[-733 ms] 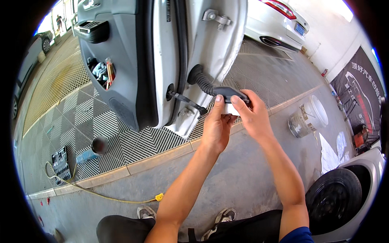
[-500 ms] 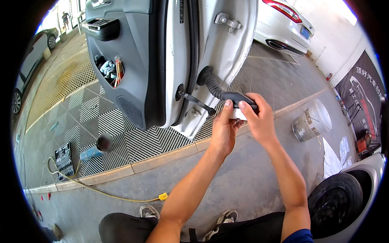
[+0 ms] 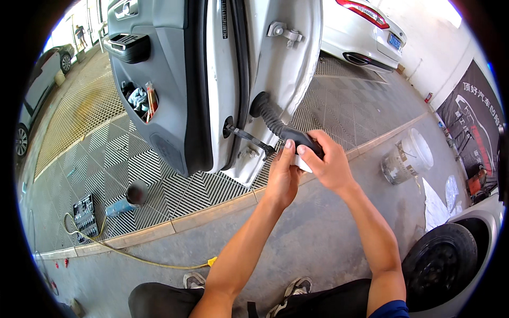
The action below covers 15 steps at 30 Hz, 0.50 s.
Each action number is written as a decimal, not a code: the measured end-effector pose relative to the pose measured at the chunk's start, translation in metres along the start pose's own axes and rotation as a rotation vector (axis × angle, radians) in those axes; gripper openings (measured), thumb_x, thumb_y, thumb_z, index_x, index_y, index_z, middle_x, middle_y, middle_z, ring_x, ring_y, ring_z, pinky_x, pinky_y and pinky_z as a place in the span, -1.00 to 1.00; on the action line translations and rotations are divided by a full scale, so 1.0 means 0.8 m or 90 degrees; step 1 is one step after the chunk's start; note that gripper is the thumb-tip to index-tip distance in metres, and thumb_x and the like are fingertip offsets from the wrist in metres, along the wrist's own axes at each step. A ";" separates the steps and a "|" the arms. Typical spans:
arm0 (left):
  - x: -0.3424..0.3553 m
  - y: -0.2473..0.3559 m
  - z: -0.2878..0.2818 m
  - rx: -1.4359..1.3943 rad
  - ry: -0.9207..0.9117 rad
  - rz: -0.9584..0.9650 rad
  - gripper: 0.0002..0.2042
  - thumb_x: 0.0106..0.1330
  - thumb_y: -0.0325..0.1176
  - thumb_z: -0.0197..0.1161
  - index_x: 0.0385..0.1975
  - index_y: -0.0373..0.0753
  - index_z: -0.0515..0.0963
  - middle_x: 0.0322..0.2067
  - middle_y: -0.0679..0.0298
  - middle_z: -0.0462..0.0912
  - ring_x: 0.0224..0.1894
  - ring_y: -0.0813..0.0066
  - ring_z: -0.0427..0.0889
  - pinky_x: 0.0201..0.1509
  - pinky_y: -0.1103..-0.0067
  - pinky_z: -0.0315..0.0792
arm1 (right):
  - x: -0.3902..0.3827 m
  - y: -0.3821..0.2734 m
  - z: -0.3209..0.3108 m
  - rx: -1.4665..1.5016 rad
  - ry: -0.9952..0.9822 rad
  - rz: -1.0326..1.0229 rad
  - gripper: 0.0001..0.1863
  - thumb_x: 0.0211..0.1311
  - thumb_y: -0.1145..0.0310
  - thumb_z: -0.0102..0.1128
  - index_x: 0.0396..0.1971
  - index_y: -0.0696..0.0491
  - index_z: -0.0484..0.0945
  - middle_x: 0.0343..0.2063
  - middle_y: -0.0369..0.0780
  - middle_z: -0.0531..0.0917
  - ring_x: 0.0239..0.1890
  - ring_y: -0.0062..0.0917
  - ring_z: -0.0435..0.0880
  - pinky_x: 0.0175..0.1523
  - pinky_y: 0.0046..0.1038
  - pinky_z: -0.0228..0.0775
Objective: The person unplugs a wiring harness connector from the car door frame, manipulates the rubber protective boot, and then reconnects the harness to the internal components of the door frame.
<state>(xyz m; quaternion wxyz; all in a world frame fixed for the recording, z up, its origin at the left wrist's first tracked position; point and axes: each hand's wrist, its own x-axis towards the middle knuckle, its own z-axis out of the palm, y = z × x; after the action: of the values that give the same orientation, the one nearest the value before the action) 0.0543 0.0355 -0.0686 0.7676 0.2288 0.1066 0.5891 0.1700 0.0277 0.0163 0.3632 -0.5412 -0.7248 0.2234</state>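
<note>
Door (image 3: pixel 169 95) blocks 10 to 12; way clear at 1 to 2

Clock centred between left hand (image 3: pixel 283 177) and right hand (image 3: pixel 328 164). Check strap (image 3: pixel 249 137) juts near left hand at 10; ribbed boot (image 3: pixel 272 117) at 11. Tiled floor (image 3: pixel 347 108) free at 1 to 2. Bucket (image 3: pixel 395 163) at 3, wheel (image 3: pixel 442 259) at 4, both well apart.

Far to your right, the dark banner (image 3: pixel 473 127) bears a row of large white Chinese characters near its top, with smaller lettering lower down that you can't make out surely. Farther ahead on your right, a blue licence plate (image 3: pixel 394 41) with pale characters sits on the white car's rear (image 3: pixel 366 45). Before you, a vertical strip of black lettering (image 3: pixel 225 18) runs down the white edge of the car door (image 3: pixel 164 79)
</note>
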 end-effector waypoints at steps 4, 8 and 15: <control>-0.024 0.010 -0.023 0.062 -0.019 -0.056 -0.51 0.43 0.11 0.05 0.13 -0.14 0.39 0.06 0.30 0.50 0.21 0.40 0.41 0.29 0.30 0.28 | 0.011 0.003 -0.007 -0.084 -0.132 0.018 -0.45 0.18 -0.09 0.24 -0.15 0.13 0.47 -0.44 -0.16 0.62 -0.35 -0.38 0.61 -0.22 -0.35 0.41; -0.049 0.026 -0.091 0.297 -0.073 -0.245 -0.44 0.36 0.05 0.20 0.19 -0.21 0.37 0.09 0.20 0.49 0.14 0.36 0.49 0.22 0.38 0.36 | 0.012 0.013 -0.020 -0.099 -0.283 0.024 -0.25 0.13 -0.23 0.25 0.08 0.11 0.41 -0.33 -0.15 0.64 -0.25 -0.33 0.62 -0.11 -0.32 0.42; -0.092 0.086 -0.186 0.496 0.241 -0.321 -0.56 0.36 -0.15 0.23 0.09 -0.34 0.44 -0.10 0.20 0.62 -0.03 0.45 0.58 0.08 0.47 0.45 | 0.039 0.014 -0.054 -0.165 -0.513 0.083 -0.18 0.13 -0.17 0.27 0.22 0.15 0.39 -0.19 -0.10 0.68 -0.16 -0.30 0.66 -0.06 -0.33 0.48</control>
<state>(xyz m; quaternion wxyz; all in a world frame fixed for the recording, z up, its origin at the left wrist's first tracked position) -0.0897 0.0127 -0.1740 0.7109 0.3547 0.5077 0.3332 0.2058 0.0580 0.0448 -0.0348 -0.4964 -0.7950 0.3468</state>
